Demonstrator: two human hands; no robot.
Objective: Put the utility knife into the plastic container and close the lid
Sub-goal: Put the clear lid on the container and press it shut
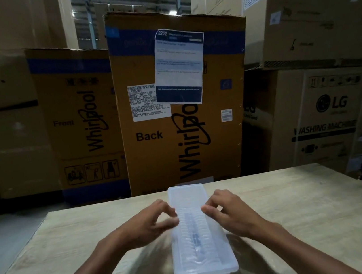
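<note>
A long clear plastic container [202, 260] lies lengthwise on the wooden table [292, 214], running away from me. Its ribbed translucent lid [187, 194] sits on top. Through the lid a dark shape, the utility knife [195, 238], shows faintly inside. My left hand [152, 223] is at the lid's left edge, fingers curled and blurred. My right hand [226, 208] is at the right edge, fingertips touching the lid. Neither hand holds anything.
Tall cardboard appliance boxes stand right behind the table's far edge: a box [181, 113] at centre, another box [82, 128] to its left, a washing machine box [327, 119] to the right. Grey floor [5, 238] shows at the left.
</note>
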